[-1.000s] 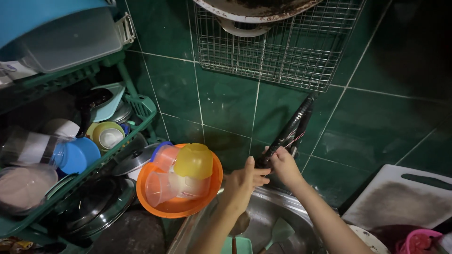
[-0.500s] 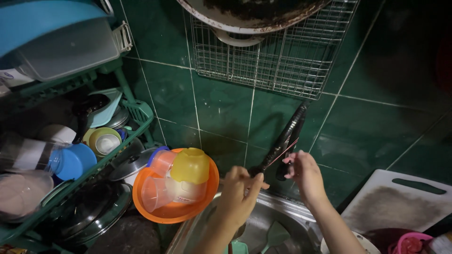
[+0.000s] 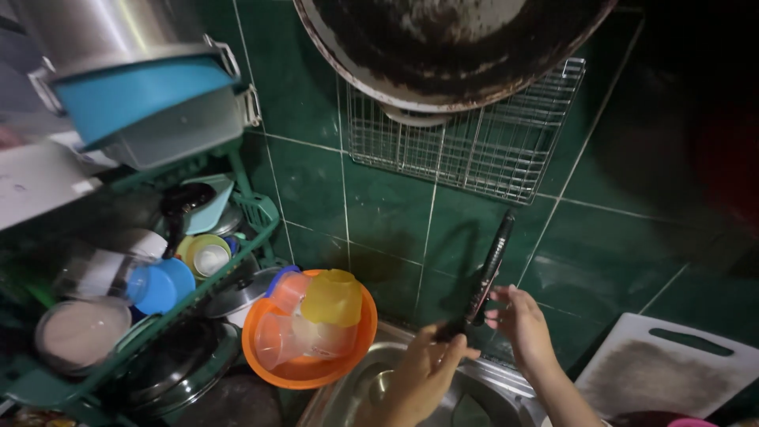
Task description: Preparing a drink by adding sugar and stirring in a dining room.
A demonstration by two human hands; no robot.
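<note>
Dark green tiled wall above steel sink. Left hand clenched on lower end of black flexible faucet hose; right hand loosely open, touching it. Mid-adjustment; next likely needs firmer two-handed hold.

Dark green glazed tiles with pale grout cover the wall, dimly lit. A wire rack hangs on it. A green plastic dish rack stands left, 1 steel sink below.
</note>
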